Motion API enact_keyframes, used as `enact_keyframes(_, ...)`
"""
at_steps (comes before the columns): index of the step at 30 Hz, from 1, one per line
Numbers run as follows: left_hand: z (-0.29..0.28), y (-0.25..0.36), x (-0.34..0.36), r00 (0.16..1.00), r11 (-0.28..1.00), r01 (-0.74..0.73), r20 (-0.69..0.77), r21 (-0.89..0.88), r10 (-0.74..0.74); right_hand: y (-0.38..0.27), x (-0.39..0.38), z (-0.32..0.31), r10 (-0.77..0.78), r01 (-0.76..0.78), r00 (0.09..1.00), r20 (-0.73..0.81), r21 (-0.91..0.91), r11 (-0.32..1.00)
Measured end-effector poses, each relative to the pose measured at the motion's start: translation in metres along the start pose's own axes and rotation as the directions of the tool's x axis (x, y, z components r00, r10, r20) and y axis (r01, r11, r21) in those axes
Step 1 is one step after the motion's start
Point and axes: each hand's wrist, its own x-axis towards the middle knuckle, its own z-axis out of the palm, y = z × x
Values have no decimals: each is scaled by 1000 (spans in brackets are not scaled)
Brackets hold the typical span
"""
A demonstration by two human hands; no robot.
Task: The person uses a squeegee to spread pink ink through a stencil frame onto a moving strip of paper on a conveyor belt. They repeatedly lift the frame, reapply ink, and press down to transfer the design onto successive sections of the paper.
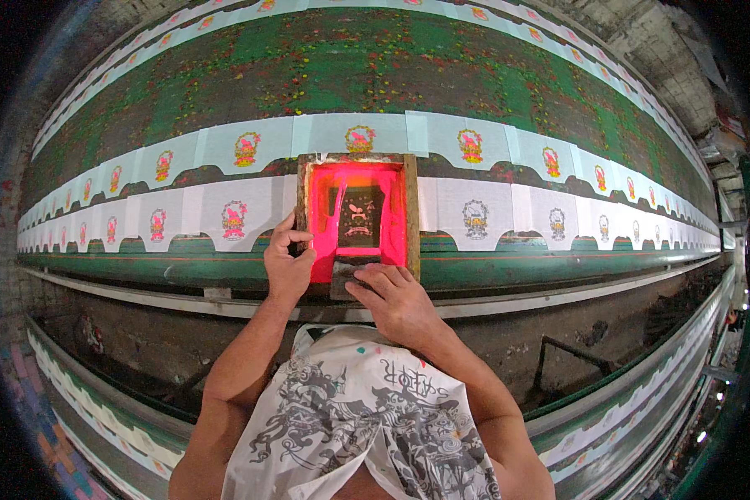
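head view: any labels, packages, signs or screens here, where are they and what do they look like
Printing screen: wooden frame on the table between both hands, glowing pink-red mesh with a dark motif.
Far row of white pieces: red-and-yellow round emblems.
Near row, left of the frame: red-pink emblems.
Near row, right of the frame: grey emblems only.
Left hand grips the frame's left edge; right hand rests at its lower edge.
No packages or signs.

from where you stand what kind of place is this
Likely a hand screen-printing workshop: a wooden-framed screen with pink ink lies on a long green table, and rows of white pieces bear the same printed emblem.
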Motion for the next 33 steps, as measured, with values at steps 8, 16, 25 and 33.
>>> enact_keyframes(8, 1, -4, -4, 1000, 999, 15, 1, 30, -15, -7, 32, -6, 18, -2, 993, 118, -137, 991)
enact_keyframes(16, 10, -10, -6, 999, 994, 15, -31, -108, -19, 32, 72, -36, 48, -6, 957, 287, -145, 989)
enact_keyframes(25, 5, 13, 0, 998, 998, 55, 24, 42, -56, 86, 123, -10, 150, -132, 988, 47, -260, 956)
enact_keyframes(33, 10, 3, -3, 999, 999, 39, -1, 23, -39, 36, 73, 17, 115, -120, 993, -34, -284, 951)
